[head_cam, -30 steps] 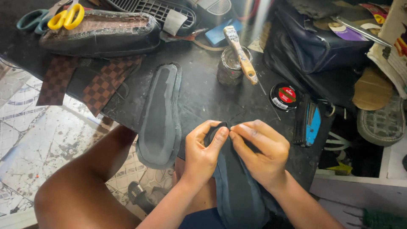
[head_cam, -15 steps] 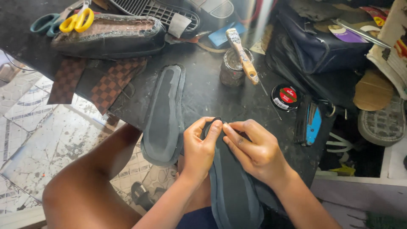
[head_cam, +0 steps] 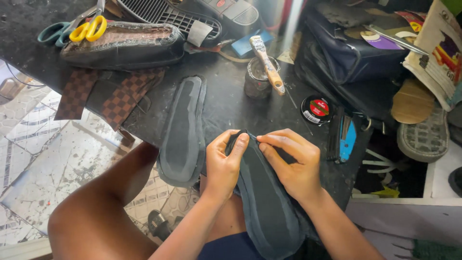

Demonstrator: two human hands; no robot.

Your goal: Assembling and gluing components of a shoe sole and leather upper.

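Both hands work one dark sole (head_cam: 262, 202) that lies along the person's lap, its far tip up against the edge of the black bench (head_cam: 226, 110). Left hand (head_cam: 223, 166) pinches the sole's tip, thumb on top, fingers curled under. Right hand (head_cam: 291, 163) pinches the same tip from the other side, fingertips pressed together on the rim, touching the left thumb. A second sole (head_cam: 182, 130) lies flat just left of the hands, overhanging the bench edge. Beyond the hands: a glue pot (head_cam: 257, 79) with a brush (head_cam: 267, 65) resting across it, a round tin (head_cam: 315, 110) near the right hand, a blue knife (head_cam: 346, 140) just beside that. Far left, a shoe (head_cam: 122, 45) with scissors (head_cam: 79, 29) on top.
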